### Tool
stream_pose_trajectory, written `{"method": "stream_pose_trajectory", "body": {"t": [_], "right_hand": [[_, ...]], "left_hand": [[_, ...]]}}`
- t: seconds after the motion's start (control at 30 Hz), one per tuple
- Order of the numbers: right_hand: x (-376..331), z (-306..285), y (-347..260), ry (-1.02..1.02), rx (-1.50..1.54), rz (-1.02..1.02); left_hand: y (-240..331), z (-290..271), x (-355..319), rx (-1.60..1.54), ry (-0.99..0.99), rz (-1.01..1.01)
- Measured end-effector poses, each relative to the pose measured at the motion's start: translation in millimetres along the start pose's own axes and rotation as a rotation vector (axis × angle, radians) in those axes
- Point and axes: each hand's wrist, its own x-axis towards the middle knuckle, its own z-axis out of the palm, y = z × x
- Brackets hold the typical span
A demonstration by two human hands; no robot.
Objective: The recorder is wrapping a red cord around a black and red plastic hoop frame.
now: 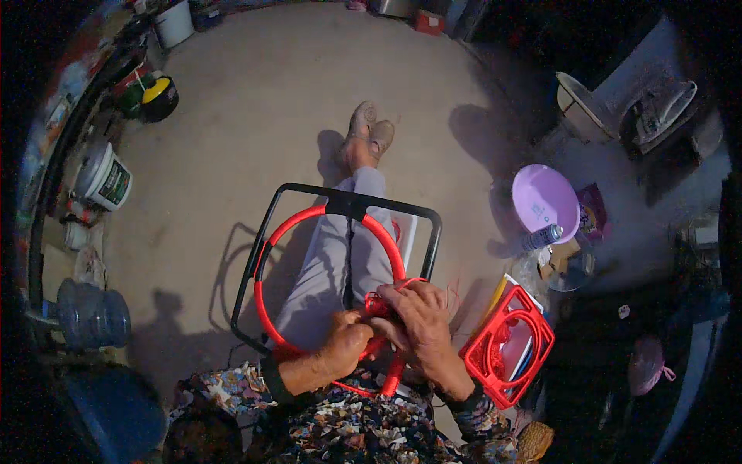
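Two hands are busy on your lap. Your left hand [345, 340] is curled shut around the near part of the round red plastic-wrapped ring [287, 226]. Your right hand [421, 315] lies just beside it, fingers bent and pressed together on the same red ring, where a little red cord [376, 303] bunches up. The ring sits inside a black metal frame with bent corners [272, 203], and both rest across your legs in grey trousers [328, 271]. Your feet in tan shoes [369, 127] point away over the grey concrete floor [270, 93]. On your right, near your elbow, lies a red square frame with a red ring inside [508, 346]. Farther right sits a round purple plastic bowl [545, 199]. On your left stand a white bucket [104, 178] and a clear blue water bottle [93, 313].
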Motion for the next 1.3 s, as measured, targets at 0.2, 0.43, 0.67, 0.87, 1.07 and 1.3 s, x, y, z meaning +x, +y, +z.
{"method": "stream_pose_trajectory", "body": {"t": [0.2, 0.43, 0.67, 0.87, 1.07, 1.3], "right_hand": [[-3, 16, 5, -0.089, 0.171, 0.035], [-19, 4, 12, 0.056, 0.427, 0.261], [-61, -1, 27, 0.384, 0.771, 0.777], [-40, -26, 7, 0.084, 0.538, 0.667], [-55, -34, 21, 0.114, 0.504, 0.658], [-113, -11, 20, -0.184, 1.055, 1.035]], "left_hand": [[-4, 0, 3, -0.023, -0.039, 0.07], [-8, -6, 9, -0.024, -0.095, -0.063], [2, -2, 3, -0.052, -0.076, -0.076], [2, 1, 8, 0.002, -0.09, -0.074], [3, 1, 3, -0.037, -0.074, -0.037], [3, 5, 2, -0.016, -0.04, -0.048]]}}
